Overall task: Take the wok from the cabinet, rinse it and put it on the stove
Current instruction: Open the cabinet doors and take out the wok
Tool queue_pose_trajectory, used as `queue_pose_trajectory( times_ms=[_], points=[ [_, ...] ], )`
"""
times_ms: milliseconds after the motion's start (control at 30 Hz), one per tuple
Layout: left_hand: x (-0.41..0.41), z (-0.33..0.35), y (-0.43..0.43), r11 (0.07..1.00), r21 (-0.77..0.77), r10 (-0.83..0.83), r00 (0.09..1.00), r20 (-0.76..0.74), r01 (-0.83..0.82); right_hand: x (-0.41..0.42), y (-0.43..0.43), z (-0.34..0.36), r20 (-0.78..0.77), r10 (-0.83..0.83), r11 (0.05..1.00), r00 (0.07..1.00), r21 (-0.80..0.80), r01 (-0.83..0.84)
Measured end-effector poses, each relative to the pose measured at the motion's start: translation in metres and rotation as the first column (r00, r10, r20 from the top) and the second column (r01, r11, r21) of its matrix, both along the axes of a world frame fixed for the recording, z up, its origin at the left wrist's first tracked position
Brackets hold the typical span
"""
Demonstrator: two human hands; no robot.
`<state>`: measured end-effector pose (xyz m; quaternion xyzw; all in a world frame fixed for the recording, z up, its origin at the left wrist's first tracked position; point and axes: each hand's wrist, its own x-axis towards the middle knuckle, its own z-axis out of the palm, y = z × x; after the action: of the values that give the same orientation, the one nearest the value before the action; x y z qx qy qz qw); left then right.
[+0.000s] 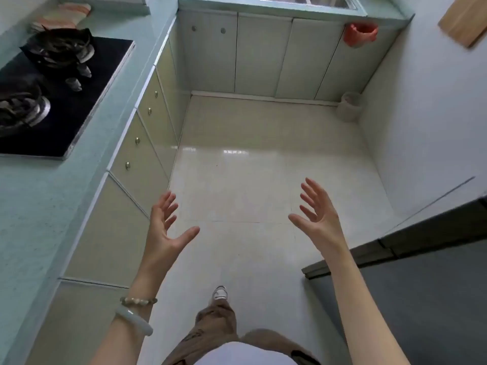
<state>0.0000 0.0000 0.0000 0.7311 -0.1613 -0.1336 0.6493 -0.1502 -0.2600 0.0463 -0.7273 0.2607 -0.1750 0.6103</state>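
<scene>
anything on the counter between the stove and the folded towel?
Head view: no. The folded towel lies just behind the stove; only a narrow strip of bare teal counter separates them.

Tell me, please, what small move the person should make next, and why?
Probably reach the left hand to a brass knob on the closed pale cabinet doors beside it. Both hands are open and empty, the right hand too, no wok shows, and the black gas stove stands bare.
</scene>
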Motion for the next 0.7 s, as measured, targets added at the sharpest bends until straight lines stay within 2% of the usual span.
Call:
queue_pose_trajectory(
  times_ms=[167,333,700],
  points=[
    [0.076,-0.002,-0.029,0.999,-0.014,0.031,0.998,-0.047,-0.031,0.054,-0.026,0.000,-0.009,-0.010,1.000,1.000,0.015,0.010],
    [0.131,-0.005,-0.073,1.000,0.001,-0.005,0.999,-0.051,0.005,0.109,-0.069,-0.002,-0.005,-0.038,0.998,0.999,0.042,0.039],
    [0.266,-0.011,-0.211,0.997,0.019,0.070,0.997,-0.045,-0.069,0.272,-0.221,-0.011,-0.006,0.041,0.999,0.999,0.033,-0.041]
  ],
)
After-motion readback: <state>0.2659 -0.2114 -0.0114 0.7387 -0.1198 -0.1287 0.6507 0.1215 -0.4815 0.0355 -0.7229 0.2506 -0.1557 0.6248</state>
